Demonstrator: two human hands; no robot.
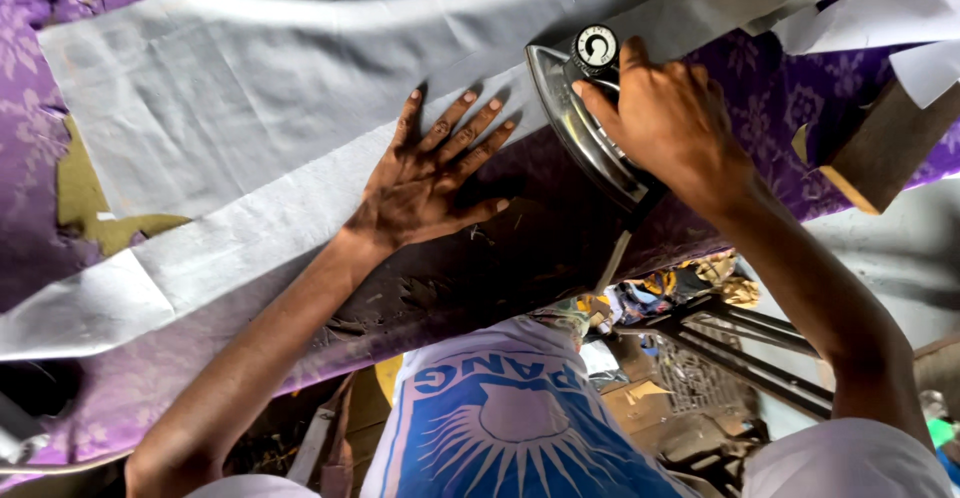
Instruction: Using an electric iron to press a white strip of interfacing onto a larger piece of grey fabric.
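My left hand (430,178) lies flat with fingers spread on a strip of white cloth (250,98) spread over a purple patterned table cover (780,88). My right hand (670,118) grips the handle of a metal flat iron (585,138) with a round dial on top. The iron rests on the cloth's edge just right of my left fingertips. Its cord runs down past the table edge.
A wooden block (880,148) sits at the right on the purple cover. More white cloth pieces (900,18) lie at the top right. The cover is torn at the left (80,198). Below the table edge are metal frame parts (740,338) and clutter.
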